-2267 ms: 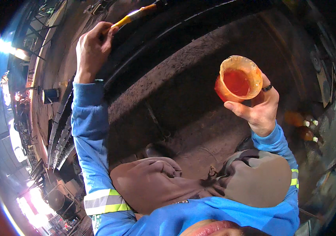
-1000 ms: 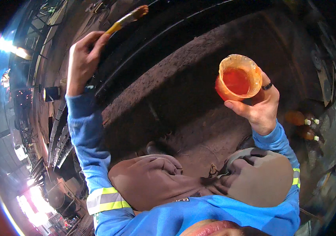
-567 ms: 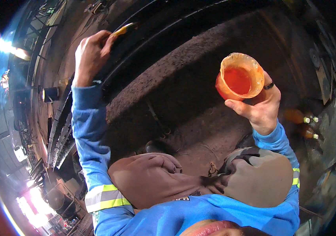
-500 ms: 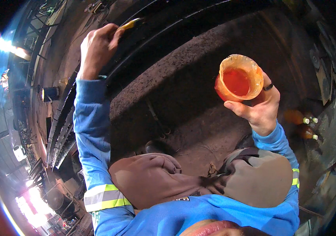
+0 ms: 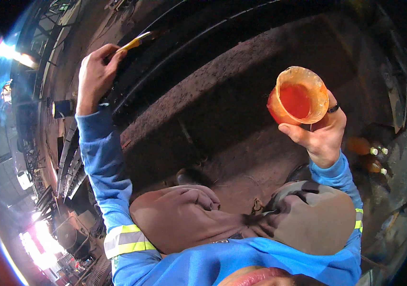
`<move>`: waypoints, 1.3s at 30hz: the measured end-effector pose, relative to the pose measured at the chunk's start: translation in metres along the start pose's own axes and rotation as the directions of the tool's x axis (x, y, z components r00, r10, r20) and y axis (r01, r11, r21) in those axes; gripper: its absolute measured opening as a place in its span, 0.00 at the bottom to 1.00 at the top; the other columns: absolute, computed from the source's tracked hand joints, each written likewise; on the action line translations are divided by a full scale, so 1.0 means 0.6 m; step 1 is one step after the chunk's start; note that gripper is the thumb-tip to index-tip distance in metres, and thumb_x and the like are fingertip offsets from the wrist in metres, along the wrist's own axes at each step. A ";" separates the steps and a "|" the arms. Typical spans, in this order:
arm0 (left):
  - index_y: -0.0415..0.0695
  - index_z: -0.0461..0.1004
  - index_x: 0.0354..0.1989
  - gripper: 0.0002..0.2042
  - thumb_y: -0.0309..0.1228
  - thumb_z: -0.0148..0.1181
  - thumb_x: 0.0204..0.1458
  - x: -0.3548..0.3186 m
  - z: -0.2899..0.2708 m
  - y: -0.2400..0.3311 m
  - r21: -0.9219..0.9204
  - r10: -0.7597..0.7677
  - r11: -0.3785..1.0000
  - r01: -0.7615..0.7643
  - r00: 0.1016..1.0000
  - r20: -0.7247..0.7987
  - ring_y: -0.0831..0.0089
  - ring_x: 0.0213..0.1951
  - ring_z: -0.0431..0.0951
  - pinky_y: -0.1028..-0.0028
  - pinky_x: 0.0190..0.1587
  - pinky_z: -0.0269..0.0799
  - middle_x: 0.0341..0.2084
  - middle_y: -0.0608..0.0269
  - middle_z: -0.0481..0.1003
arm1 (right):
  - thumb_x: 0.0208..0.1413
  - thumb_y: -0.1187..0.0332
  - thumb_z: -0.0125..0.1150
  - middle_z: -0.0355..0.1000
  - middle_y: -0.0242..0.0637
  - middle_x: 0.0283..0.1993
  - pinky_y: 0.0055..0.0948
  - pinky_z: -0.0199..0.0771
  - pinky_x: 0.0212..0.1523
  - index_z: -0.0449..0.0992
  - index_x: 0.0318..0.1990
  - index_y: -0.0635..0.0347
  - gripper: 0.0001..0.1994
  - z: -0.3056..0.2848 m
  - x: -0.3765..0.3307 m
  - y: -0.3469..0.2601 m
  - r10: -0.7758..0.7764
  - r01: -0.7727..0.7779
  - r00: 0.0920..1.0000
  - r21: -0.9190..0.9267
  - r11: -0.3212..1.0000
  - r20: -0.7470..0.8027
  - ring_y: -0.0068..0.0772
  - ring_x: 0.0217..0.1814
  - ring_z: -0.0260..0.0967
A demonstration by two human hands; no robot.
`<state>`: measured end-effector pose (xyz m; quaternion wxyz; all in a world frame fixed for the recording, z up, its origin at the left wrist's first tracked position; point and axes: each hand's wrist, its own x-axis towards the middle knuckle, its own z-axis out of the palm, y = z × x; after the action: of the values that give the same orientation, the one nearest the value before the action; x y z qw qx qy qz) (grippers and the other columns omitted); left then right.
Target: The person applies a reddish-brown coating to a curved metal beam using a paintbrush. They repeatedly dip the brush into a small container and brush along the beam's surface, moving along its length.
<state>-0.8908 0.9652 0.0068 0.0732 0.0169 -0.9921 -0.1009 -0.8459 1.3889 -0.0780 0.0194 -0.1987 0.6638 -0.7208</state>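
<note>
Open room lies across the middle of the frame, over the dark gritty floor [image 5: 222, 95]. A long black steel beam [image 5: 179, 43] bars the upper left. Two orange plastic bottles with white caps [image 5: 363, 152] crowd the right edge.

head cam | fisheye, faces down over own knees | close on raised arms | single view

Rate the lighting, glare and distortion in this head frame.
Head view: mostly dim; lamp glare blows out the left rim; fisheye bends the dark beam; the brush in the left hand looks soft; the right hand's orange cup is bright and sharp.
</note>
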 end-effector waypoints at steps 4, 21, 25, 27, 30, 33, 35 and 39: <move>0.45 0.82 0.40 0.12 0.39 0.61 0.56 0.002 -0.007 0.005 0.042 0.081 0.996 -0.082 0.997 0.017 0.64 0.30 0.80 0.70 0.36 0.74 0.29 0.55 0.81 | 0.37 0.78 0.78 0.71 0.39 0.51 0.34 0.72 0.60 0.71 0.53 0.63 0.32 0.006 0.000 0.006 0.005 -0.005 1.000 0.000 1.000 0.011 0.35 0.56 0.71; 0.36 0.79 0.41 0.14 0.37 0.60 0.59 0.030 0.004 0.023 -0.181 0.142 0.971 -0.154 0.987 -0.081 0.81 0.31 0.73 0.80 0.37 0.68 0.27 0.64 0.78 | 0.36 0.78 0.79 0.71 0.39 0.52 0.34 0.74 0.59 0.71 0.54 0.63 0.33 0.009 -0.004 0.006 -0.002 0.003 1.000 -0.042 0.999 0.024 0.35 0.56 0.72; 0.37 0.79 0.40 0.14 0.38 0.60 0.59 0.028 0.022 0.000 -0.109 0.148 0.982 -0.157 0.985 -0.082 0.80 0.29 0.73 0.77 0.35 0.70 0.26 0.63 0.79 | 0.36 0.77 0.79 0.71 0.39 0.52 0.35 0.74 0.59 0.71 0.55 0.62 0.33 0.009 -0.004 0.000 0.016 -0.015 0.999 -0.015 1.000 0.050 0.35 0.56 0.72; 0.38 0.80 0.39 0.14 0.38 0.61 0.58 0.011 0.013 0.005 -0.021 0.074 0.997 -0.075 0.997 -0.017 0.79 0.29 0.74 0.76 0.35 0.70 0.25 0.61 0.78 | 0.37 0.77 0.79 0.71 0.39 0.52 0.35 0.74 0.59 0.71 0.55 0.62 0.33 0.005 -0.002 0.002 -0.012 0.013 0.999 -0.027 1.000 0.038 0.35 0.57 0.72; 0.40 0.80 0.38 0.13 0.39 0.61 0.57 0.010 0.007 0.021 0.040 0.099 0.994 -0.098 0.995 -0.009 0.75 0.29 0.76 0.74 0.36 0.71 0.25 0.57 0.78 | 0.36 0.77 0.79 0.71 0.39 0.52 0.35 0.75 0.59 0.71 0.55 0.62 0.33 0.005 -0.001 0.001 -0.012 0.013 0.999 -0.024 1.000 0.036 0.35 0.57 0.72; 0.41 0.80 0.37 0.13 0.39 0.60 0.57 0.024 0.016 0.037 0.104 0.216 0.973 -0.206 0.971 -0.098 0.66 0.29 0.79 0.70 0.36 0.72 0.26 0.52 0.78 | 0.36 0.77 0.79 0.71 0.39 0.52 0.35 0.75 0.59 0.71 0.55 0.62 0.33 0.008 -0.001 0.002 -0.021 0.022 0.998 -0.030 0.999 0.053 0.35 0.57 0.72; 0.43 0.80 0.38 0.13 0.40 0.60 0.57 0.044 0.035 0.051 0.040 0.203 0.979 -0.199 0.971 -0.128 0.63 0.29 0.78 0.68 0.36 0.72 0.26 0.52 0.78 | 0.36 0.77 0.79 0.71 0.38 0.52 0.34 0.75 0.59 0.71 0.54 0.62 0.33 0.010 -0.005 0.001 -0.008 0.009 1.000 -0.030 1.000 0.028 0.35 0.57 0.71; 0.42 0.80 0.39 0.14 0.40 0.60 0.57 0.031 0.027 0.027 0.037 0.168 0.986 -0.165 0.981 -0.096 0.66 0.29 0.78 0.70 0.36 0.72 0.26 0.53 0.78 | 0.36 0.77 0.79 0.71 0.39 0.53 0.34 0.76 0.58 0.71 0.55 0.62 0.34 0.000 -0.010 0.001 0.020 -0.019 1.000 -0.048 0.999 0.018 0.35 0.57 0.72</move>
<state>-0.9119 0.9831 -0.0028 0.1301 -0.0602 -0.9865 -0.0792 -0.8402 1.3905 -0.0802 0.0278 -0.1991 0.6825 -0.7027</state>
